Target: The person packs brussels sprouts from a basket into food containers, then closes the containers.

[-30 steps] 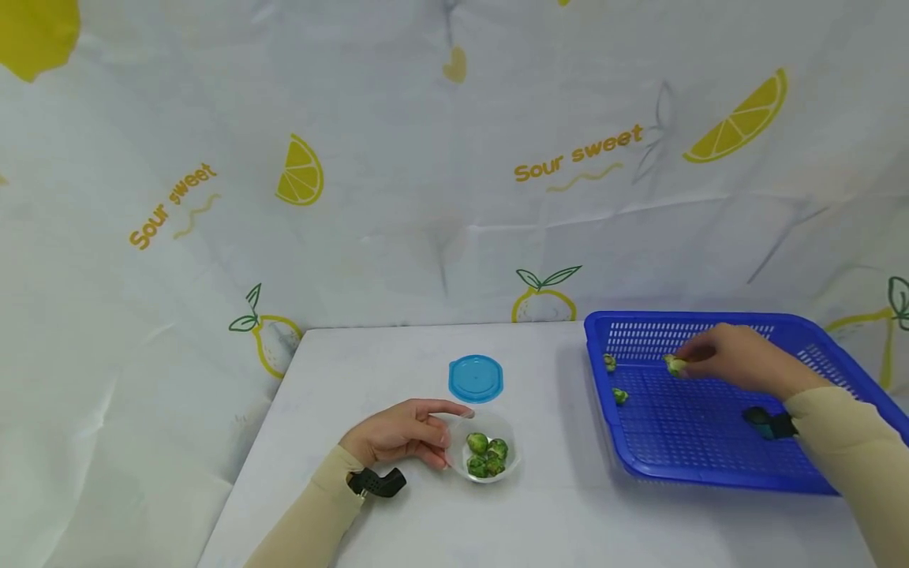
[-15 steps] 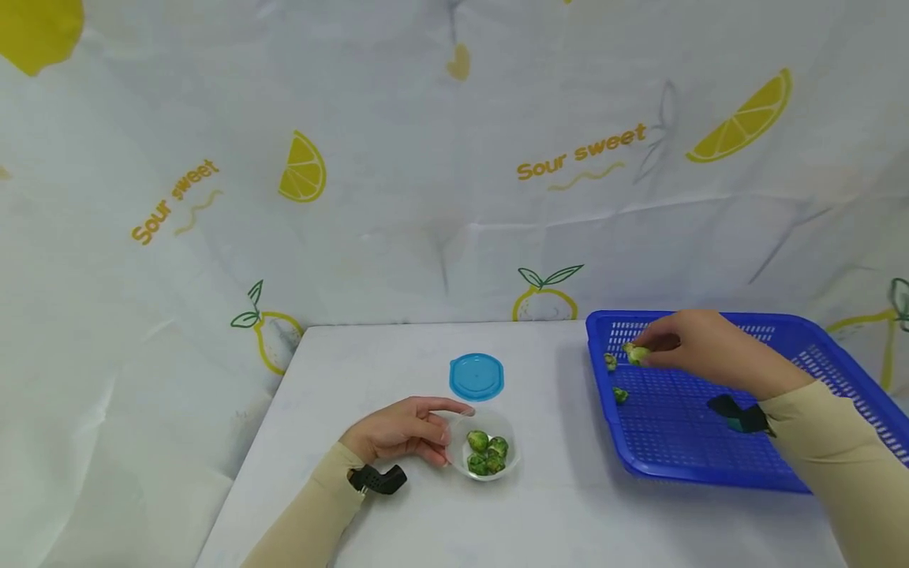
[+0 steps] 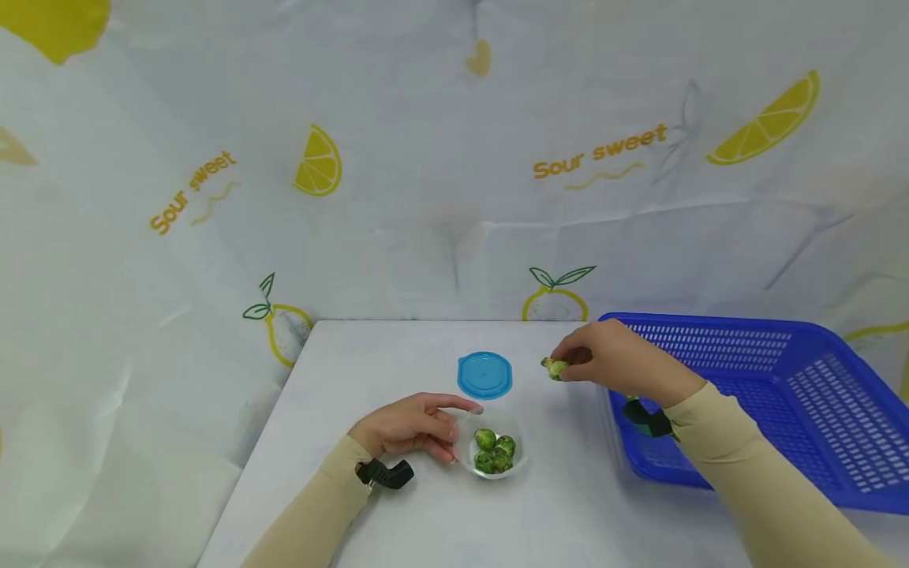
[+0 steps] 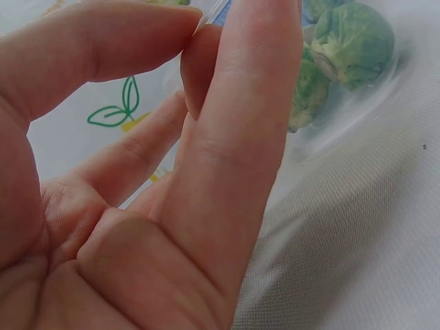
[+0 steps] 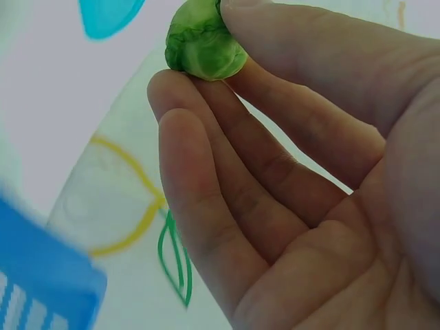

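My left hand (image 3: 415,428) holds the rim of a small clear plastic bowl (image 3: 520,435) on the white table; in the left wrist view, thumb and finger pinch its thin edge (image 4: 213,12). Several Brussels sprouts (image 3: 485,439) lie inside the bowl. A single Brussels sprout (image 3: 555,368) is pinched between thumb and fingertips of my right hand (image 3: 621,361), above the table just left of the blue basket (image 3: 710,335). Up close, the right wrist view shows this green sprout (image 5: 206,41) at the fingertips. My right hand and forearm hide the basket's left part.
A blue round lid (image 3: 485,375) lies flat behind the bowl on the white table (image 3: 383,355). The basket takes up the table's right side. A white cloth (image 3: 426,197) with lemon prints hangs along the back.
My right hand has carried the Brussels sprout leftward out of the basket and over the table. The left hand stays at the bowl. The view has shifted slightly.
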Tool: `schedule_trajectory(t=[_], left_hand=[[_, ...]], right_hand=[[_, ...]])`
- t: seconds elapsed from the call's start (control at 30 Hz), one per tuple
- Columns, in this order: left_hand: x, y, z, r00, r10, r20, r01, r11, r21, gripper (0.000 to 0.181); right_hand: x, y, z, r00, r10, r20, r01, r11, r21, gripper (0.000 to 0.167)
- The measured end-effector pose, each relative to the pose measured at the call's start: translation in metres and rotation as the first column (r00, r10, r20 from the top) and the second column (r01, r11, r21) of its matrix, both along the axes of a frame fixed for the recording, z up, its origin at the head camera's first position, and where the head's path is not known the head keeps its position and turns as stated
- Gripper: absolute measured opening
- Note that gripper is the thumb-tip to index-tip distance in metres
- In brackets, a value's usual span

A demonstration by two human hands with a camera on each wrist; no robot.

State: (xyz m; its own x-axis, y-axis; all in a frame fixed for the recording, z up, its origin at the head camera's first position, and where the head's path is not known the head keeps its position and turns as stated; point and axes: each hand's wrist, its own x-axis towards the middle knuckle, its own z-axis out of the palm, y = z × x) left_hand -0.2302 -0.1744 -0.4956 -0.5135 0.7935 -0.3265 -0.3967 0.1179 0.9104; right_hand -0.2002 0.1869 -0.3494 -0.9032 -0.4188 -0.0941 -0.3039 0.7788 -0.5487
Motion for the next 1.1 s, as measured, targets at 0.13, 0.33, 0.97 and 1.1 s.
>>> schedule_trajectory(t=[0.13,0.33,0.97,1.1], left_hand=[[-0.001,0.000,0.000,1.000,-0.005,0.004,0.005,1.000,0.001,0.060],[-0.001,0.000,0.001,1.000,-0.010,0.016,0.010,1.000,-0.001,0.060],[-0.001,-0.001,0.002,1.000,-0.010,0.017,0.010,1.000,0.014,0.060],[-0.001,-0.001,0.002,1.000,-0.013,0.020,0.013,1.000,0.022,0.061]], right_hand=[[0.000,-0.022,-0.007,0.999,0.029,0.016,-0.029,0.999,-0.028,0.016],[0.003,-0.046,-0.017,0.998,0.063,0.007,-0.063,0.997,-0.039,0.016],[0.018,-0.077,-0.057,0.997,0.077,-0.020,-0.078,0.993,-0.086,0.015],[0.021,-0.078,-0.062,0.998,0.058,-0.033,-0.061,0.994,-0.089,0.018]])
